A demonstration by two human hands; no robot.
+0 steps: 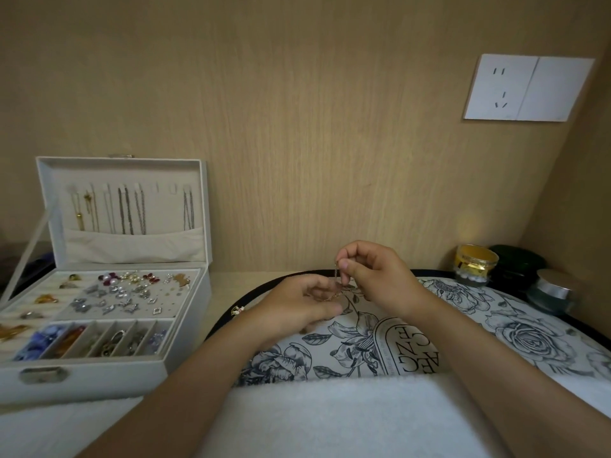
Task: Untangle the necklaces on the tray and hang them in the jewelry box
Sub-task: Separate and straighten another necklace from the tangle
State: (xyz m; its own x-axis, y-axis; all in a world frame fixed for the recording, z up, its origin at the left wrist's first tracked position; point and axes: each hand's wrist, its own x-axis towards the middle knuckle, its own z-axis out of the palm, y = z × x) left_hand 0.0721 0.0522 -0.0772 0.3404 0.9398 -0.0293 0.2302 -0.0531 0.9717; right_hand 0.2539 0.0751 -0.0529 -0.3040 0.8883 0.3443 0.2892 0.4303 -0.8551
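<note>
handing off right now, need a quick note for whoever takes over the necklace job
Right hand: pinches a thin chain, lifted above the tray.
Left hand: holds the chain's lower end, low over the tray.
Box: open at left; several necklaces already hang in its lid, two hooks look free.
Left to do: finish untangling this chain, hang it on a free hook.
A small gold piece lies at the tray rim by the left wrist; check it.
</note>
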